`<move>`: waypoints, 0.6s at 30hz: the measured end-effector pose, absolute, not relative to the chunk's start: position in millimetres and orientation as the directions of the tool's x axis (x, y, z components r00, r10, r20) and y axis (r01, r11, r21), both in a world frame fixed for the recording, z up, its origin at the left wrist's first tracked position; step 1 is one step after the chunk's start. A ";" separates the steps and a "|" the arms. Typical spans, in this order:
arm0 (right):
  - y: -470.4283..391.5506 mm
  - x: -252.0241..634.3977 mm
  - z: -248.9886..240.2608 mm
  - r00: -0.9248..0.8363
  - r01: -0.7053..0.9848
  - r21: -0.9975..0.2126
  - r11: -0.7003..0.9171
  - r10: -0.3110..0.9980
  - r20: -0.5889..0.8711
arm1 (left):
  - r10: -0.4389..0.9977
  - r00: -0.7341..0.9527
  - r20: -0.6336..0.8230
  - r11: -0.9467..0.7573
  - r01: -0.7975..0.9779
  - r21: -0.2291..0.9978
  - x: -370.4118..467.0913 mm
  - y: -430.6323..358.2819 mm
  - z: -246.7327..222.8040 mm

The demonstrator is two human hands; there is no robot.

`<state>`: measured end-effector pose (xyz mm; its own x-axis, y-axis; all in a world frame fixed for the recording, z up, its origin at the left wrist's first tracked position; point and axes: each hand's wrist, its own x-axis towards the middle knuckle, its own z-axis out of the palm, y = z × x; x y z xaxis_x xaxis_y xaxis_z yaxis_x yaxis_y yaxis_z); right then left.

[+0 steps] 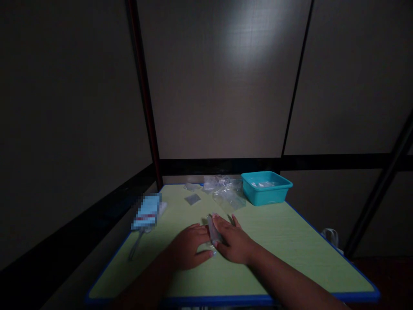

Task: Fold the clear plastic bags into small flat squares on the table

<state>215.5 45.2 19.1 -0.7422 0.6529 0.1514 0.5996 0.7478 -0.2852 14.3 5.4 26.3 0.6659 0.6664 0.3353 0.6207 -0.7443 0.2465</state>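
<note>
A small clear plastic bag [214, 231] with a pale, greyish strip-like fold lies between my two hands, low over the middle of the table. My left hand [191, 246] comes in from the left, its fingers reaching to the bag's near side and its thumb stretched along the lower edge. From the right, my right hand [235, 242] lies over the bag, fingers and thumb pressed along the fold and the little finger sticking out. Fingers cover part of the bag, so what is inside it cannot be made out.
Crumpled clear plastic bags [229, 193] lie at the back of the green table [284, 258], near a flat grey square packet [192, 199]. A turquoise basin [266, 193] with clear plastic inside stands back right. A blurred-out blue item [146, 212] with a strap lies left.
</note>
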 end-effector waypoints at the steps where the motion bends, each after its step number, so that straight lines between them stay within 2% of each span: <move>1: 45.3 214.7 18.8 -0.743 0.602 -0.277 0.749 0.653 0.151 | 0.666 0.666 0.336 -0.744 0.621 0.247 14.2 5.8 26.0; 8: 43.5 208.0 17.4 -0.749 0.607 -0.211 0.766 0.640 0.169 | 0.675 0.655 0.340 -0.736 0.632 0.242 14.9 5.2 27.3; 18: 42.9 208.7 20.3 -0.707 0.657 -0.209 0.725 0.688 0.165 | 0.674 0.621 0.400 -0.733 0.627 0.262 10.9 9.3 25.9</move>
<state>208.7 42.9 20.3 -0.7067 0.6880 0.1650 0.6565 0.7246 -0.2095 10.9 9.3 25.9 0.6208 0.6740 0.4004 0.6273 -0.7334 0.2620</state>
